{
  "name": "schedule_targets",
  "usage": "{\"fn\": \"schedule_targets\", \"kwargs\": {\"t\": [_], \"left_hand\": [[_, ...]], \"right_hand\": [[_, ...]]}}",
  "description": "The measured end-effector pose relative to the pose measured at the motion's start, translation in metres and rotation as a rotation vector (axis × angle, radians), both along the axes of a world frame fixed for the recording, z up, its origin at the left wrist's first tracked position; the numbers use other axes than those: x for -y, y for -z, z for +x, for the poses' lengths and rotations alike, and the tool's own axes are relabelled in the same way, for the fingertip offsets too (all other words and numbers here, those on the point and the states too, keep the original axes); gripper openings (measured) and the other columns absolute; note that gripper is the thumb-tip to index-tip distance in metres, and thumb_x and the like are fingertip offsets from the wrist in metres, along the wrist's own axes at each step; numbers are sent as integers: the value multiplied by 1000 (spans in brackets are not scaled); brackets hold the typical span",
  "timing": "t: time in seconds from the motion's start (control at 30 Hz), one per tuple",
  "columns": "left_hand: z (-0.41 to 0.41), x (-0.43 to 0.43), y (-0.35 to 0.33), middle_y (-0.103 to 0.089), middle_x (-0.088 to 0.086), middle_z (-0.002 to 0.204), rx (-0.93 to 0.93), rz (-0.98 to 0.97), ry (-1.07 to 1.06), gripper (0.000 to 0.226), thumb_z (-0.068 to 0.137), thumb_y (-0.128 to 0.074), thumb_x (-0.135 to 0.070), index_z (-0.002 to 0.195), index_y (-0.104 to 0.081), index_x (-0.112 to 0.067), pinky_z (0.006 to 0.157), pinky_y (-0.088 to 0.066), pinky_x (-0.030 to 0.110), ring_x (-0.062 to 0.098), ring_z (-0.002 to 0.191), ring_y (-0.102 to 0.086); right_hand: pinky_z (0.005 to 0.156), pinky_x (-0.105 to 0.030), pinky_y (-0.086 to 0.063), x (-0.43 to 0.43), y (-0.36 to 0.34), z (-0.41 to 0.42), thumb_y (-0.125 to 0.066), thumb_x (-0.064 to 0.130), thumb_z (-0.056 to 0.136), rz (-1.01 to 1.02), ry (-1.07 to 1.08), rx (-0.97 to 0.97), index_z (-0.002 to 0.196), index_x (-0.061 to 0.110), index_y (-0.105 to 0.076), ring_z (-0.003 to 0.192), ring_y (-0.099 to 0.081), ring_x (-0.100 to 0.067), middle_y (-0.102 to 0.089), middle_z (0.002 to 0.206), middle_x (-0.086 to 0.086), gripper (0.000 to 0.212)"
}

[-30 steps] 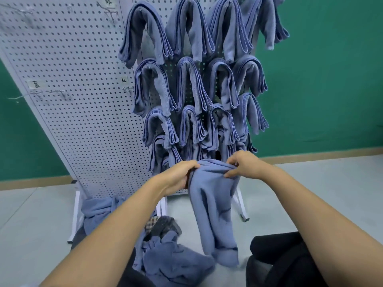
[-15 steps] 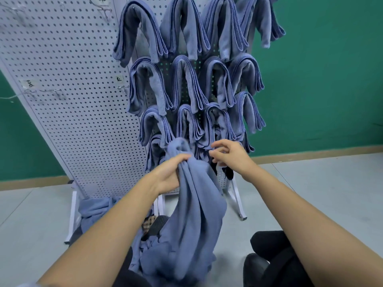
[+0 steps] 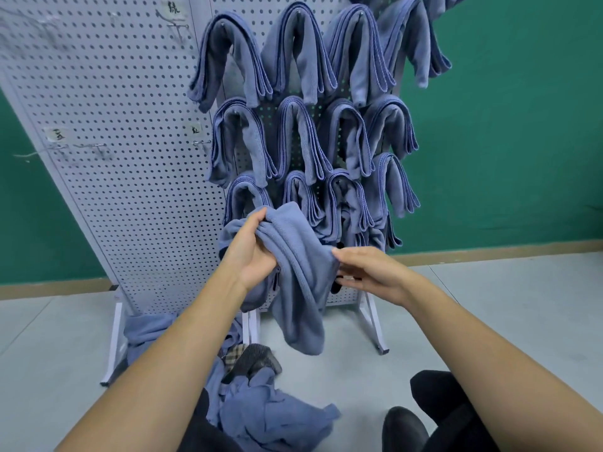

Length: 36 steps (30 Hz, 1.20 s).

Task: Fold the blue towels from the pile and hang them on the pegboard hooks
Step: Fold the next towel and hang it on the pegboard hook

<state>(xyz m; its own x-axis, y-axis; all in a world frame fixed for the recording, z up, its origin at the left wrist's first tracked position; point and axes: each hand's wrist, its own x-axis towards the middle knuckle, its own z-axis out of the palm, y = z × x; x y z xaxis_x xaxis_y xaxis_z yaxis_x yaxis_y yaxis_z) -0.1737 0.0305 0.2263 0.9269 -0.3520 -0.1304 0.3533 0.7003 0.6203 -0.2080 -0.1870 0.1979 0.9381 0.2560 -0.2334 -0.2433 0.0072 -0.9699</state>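
Head view: blue towel (image 3: 300, 288) held up before the pegboard's (image 3: 130, 190) crowded lower rows.
Left hand (image 3: 253, 256) grips its bunched top; right hand (image 3: 375, 275), fingers straight, touches its right edge. Bunched like this, it may fold lopsided, or slip from the one grip onto the near pile (image 3: 270, 415) on the floor (image 3: 489, 321).

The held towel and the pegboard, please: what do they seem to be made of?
The towel: soft blue woven cloth, probably microfibre or cotton; fine ribbed weave, limp drape. The pegboard: likely painted sheet metal; matte pale grey, regular punched holes.
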Motion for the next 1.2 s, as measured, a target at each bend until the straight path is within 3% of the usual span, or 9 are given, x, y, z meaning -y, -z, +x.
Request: {"fn": "schedule_targets", "kwargs": {"t": [0.17, 0.3, 0.4, 0.47, 0.6, 0.7, 0.97, 1.1, 1.2], "left_hand": [[2, -14, 2, -69, 9, 95, 8, 218, -14, 23, 95, -55, -27, 102, -63, -7, 91, -52, 33, 19, 101, -65], [5, -39, 7, -67, 6, 93, -35, 505, 73, 4, 90, -59, -14, 91, -63, -12, 82, -53, 32, 18, 88, -64], [1, -54, 11, -68, 9, 100, -50, 578, 138, 17, 91, -54, -5, 105, -63, -5, 75, -58, 32, 18, 85, -66], [-1, -59, 10, -67, 8, 99, -69, 583, 121, 21, 93, -54, -6, 111, -63, -2, 71, -59, 29, 17, 84, -65], [-3, -65, 5, -71, 2, 77, -114, 610, 43, 20, 91, -60, -15, 81, -75, -8, 64, -59, 25, 13, 75, -65], [-2, -68, 5, -67, 2, 79, -141, 634, -59, 11, 90, -63, -19, 89, -66, -9, 61, -57, 28, 15, 77, -61], [4, -70, 7, -61, 3, 86, 2, 768, -138, 15, 99, -48, -14, 87, -57, -16, 85, -50, 36, 18, 81, -60], [6, -71, 12, -64, 2, 87, 32, 893, -190, 8, 97, -53, -14, 102, -59, -12, 66, -52, 28, 15, 74, -63], [8, -71, 13, -65, 2, 76, 21, 902, -287, 6, 91, -62, -11, 86, -64, -8, 63, -52, 24, 11, 64, -60]], "right_hand": [[59, -19, -46, 4, -9, 8, -53, 16, 96, 139, 221, 157, 96, 12, -65, 57, -49, -7, -59, 64, 5, 12], [56, -22, -36, 17, -14, 12, -49, 14, 98, 194, 385, 189, 87, 14, -59, 47, -47, -6, -58, 54, 8, 15], [49, -19, -43, 25, -17, 9, -47, 13, 100, 255, 454, 181, 85, 13, -57, 45, -49, -5, -58, 52, 7, 18], [55, -20, -46, 31, -17, 9, -47, 14, 100, 255, 488, 180, 86, 13, -58, 51, -54, -6, -62, 60, 4, 17], [69, -27, -46, 42, -14, 8, -51, 14, 98, 238, 540, 186, 87, 12, -61, 65, -54, -13, -61, 75, -3, 15], [66, -21, -55, 45, -16, 4, -51, 10, 97, 221, 563, 183, 90, 10, -63, 64, -65, -8, -70, 74, 1, 14], [68, -23, -54, 56, -15, 6, -51, 6, 95, 107, 522, 217, 90, 12, -64, 62, -61, -8, -68, 71, 3, 15], [74, -30, -50, 59, -11, 9, -56, 5, 93, 56, 547, 196, 92, 12, -62, 65, -52, -13, -62, 77, -3, 9], [68, -27, -49, 58, -11, 7, -60, 4, 91, 21, 593, 186, 91, 17, -57, 55, -48, -8, -57, 74, -2, 13]]}}
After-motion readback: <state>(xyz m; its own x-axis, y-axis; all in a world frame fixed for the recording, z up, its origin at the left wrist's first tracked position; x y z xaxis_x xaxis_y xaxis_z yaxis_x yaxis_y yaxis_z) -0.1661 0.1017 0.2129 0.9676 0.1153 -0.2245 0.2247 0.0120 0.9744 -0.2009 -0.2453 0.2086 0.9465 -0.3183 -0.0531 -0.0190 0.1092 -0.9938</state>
